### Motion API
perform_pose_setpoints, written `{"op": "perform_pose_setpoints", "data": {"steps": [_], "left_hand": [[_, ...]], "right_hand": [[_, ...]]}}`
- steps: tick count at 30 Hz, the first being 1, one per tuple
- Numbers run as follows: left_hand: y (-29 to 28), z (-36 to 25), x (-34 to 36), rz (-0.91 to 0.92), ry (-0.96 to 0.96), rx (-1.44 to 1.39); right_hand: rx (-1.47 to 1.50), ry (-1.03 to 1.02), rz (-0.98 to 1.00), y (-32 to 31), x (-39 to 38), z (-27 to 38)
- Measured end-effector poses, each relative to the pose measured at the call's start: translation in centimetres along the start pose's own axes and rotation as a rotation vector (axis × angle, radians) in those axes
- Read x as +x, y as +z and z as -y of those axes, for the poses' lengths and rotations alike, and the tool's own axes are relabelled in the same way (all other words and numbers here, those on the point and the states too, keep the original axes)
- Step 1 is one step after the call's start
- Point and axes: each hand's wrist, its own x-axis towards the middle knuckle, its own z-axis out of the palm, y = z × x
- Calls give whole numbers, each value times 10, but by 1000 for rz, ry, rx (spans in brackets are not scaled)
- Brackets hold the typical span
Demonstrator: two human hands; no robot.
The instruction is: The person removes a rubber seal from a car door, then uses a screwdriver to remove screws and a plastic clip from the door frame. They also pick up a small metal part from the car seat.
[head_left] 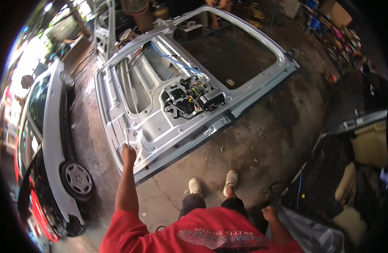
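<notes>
The left hand (pixel 127 155) is narrow, its fingers curled in close over the near left corner of a large silver door (pixel 154 130). A thin pale line runs up from the fingers, but I cannot tell whether it is a tool in the grip or part of the door. The door lies broad side up, spreading ahead of this hand and to its right.

Ahead and to the right of the left hand, a black mechanism (pixel 193 100) sits in the door, with a blue wire (pixel 184 66) running across the metal farther ahead. Beyond the mechanism is the door's wide window opening.

The right hand (pixel 269 213) is loosely curled, low beside the person's right side and well apart from the door; I cannot tell whether it holds anything. A grey panel (pixel 308 227) is to the right of this hand.

Left of the left hand stands a silver car (pixel 55 120), its wheel (pixel 77 179) a little nearer the person than the hand. The person's two pale shoes (pixel 230 179) are on the floor (pixel 261 139) between the hands.
</notes>
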Motion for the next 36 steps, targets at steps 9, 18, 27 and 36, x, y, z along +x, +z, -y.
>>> {"op": "perform_pose_setpoints", "data": {"steps": [9, 18, 27, 36], "left_hand": [[29, -137, -83, 511, -117, -557], [81, -206, -2, 418, -173, -604], [137, -281, 64, 221, -263, -283], [197, -224, 189, 319, 300, 708]], "right_hand": [[235, -549, 139, 107, -50, 72], [406, -47, 74, 63, -75, -22], [171, 100, 170, 21, -101, -71], [385, 248, -49, -67, -17, 14]]}}
